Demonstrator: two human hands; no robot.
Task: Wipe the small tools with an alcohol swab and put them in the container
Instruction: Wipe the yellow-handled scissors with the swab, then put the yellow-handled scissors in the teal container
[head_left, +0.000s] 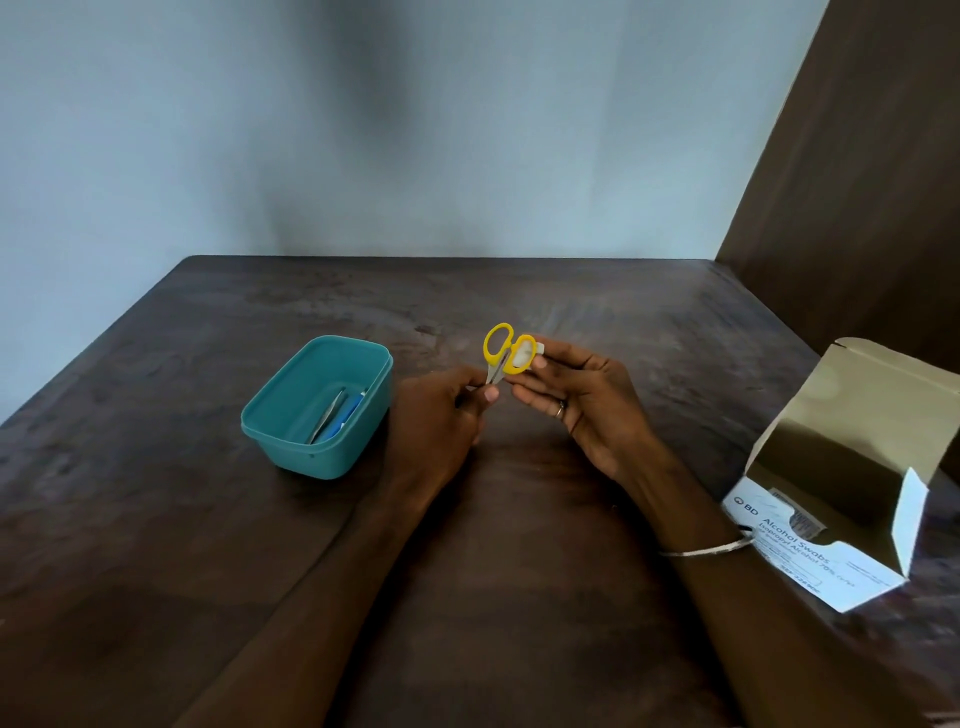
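Scissors (503, 354) upright, handles up, blades down in left hand (447, 415).

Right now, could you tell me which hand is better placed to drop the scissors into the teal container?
Left. The left hand already grips the scissors by the blades and lies beside the teal container; the right hand holds the swab, farther away.

You work on a dark brown wooden surface (519, 519) set against a pale blue-grey wall (415, 130). A dark brown panel (872, 182) stands upright at your far right.
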